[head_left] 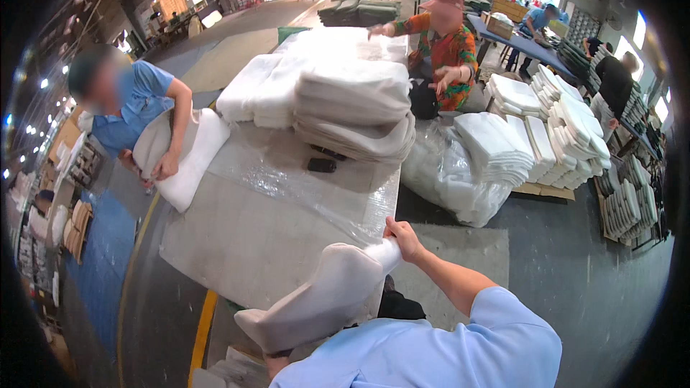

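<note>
In front of me a cushion pad (316,291), off-white on its face with fluffy white wadding at one end, is held up and bent at the table's near edge. My right hand (406,239) is closed round the white fluffy end of it. Of my left arm only a bit by the wrist shows, below the pad's lower left end; the left hand itself is hidden behind the pad. Beyond lies a worktable (251,208) with a clear plastic sheet (287,179) on it. A small black object (321,164) rests near a stack of beige pads (352,111).
White wadding piles (259,90) cover the far table. To the left, a co-worker (144,111) in blue holds another pad; across, one in a patterned shirt (445,50) stands. Bagged wadding (445,172) and pad stacks (568,122) sit on the right.
</note>
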### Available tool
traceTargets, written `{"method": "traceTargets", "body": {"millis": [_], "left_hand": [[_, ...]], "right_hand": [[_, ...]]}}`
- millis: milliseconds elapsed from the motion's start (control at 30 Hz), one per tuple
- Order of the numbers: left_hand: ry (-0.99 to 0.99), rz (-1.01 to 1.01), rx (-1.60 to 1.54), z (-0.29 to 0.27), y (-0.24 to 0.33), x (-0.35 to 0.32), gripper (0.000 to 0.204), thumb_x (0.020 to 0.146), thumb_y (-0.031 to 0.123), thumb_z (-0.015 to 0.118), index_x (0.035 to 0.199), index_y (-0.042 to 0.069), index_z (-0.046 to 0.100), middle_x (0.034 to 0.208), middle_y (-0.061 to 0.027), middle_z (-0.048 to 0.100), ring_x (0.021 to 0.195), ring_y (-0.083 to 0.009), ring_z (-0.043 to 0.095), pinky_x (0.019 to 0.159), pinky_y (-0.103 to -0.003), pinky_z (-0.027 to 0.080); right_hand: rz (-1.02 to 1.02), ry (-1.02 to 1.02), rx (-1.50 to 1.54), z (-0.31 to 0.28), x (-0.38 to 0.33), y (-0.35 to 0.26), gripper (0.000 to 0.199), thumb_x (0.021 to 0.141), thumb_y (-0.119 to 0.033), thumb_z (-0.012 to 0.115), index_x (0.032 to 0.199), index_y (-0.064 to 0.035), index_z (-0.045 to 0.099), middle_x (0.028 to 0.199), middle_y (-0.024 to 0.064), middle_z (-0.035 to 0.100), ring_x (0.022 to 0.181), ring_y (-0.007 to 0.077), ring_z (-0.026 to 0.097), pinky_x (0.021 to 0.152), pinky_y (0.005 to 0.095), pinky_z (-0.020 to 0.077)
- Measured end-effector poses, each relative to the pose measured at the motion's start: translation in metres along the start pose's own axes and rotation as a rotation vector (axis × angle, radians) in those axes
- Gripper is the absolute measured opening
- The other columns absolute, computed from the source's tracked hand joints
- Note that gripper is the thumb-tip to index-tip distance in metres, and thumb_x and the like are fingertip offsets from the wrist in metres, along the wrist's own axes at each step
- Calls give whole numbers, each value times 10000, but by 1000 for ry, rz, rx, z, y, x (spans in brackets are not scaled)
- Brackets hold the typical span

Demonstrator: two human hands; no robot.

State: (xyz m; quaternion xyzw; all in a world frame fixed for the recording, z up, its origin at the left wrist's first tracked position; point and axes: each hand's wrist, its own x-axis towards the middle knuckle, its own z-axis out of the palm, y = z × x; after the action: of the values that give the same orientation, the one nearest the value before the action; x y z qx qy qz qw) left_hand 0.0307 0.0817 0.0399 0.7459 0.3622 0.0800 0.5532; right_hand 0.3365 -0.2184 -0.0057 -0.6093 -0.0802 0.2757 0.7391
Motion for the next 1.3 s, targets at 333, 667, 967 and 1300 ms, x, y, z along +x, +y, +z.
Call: {"method": "traceTargets", "body": {"millis": [333, 667, 967, 1300], "left_hand": [[-532, 356, 41, 107, 86, 27, 314, 882, 83, 761, 1173, -29, 725, 1185, -107, 751, 1090, -270, 695, 974, -422, 541], [-723, 443, 175, 157, 101, 46, 294, 910, 93, 744, 1181, -20, 721, 1193, -110, 751, 1105, -284, 698, 976, -443, 544], [-834, 86, 631, 4, -66, -16, 276, 936, 102, 728, 1187, -13, 717, 1201, -113, 750, 1118, -297, 701, 977, -461, 546], [7, 247, 977, -183, -23, 20, 233, 1006, 134, 674, 1199, 7, 708, 1165, -139, 746, 1098, -268, 710, 963, -436, 554]], "right_hand": [[43, -36, -243, -1, -14, -9, 631, 1109, -487, 537, 710, -28, 706, 683, 16, 658, 622, 119, 575, 623, 304, 483], [-372, -572, -621, 68, -74, -135, 477, 965, -325, 761, 1349, -58, 672, 1329, 114, 681, 1210, 254, 656, 1042, 385, 515], [-691, -414, -580, 70, -155, -130, 316, 748, 47, 779, 1039, -75, 762, 1163, 60, 710, 1139, 300, 662, 966, 423, 560], [-657, -81, -571, 73, -196, -104, 371, 732, 84, 800, 1054, -99, 805, 1100, 62, 728, 1056, 274, 686, 863, 377, 589]]}}
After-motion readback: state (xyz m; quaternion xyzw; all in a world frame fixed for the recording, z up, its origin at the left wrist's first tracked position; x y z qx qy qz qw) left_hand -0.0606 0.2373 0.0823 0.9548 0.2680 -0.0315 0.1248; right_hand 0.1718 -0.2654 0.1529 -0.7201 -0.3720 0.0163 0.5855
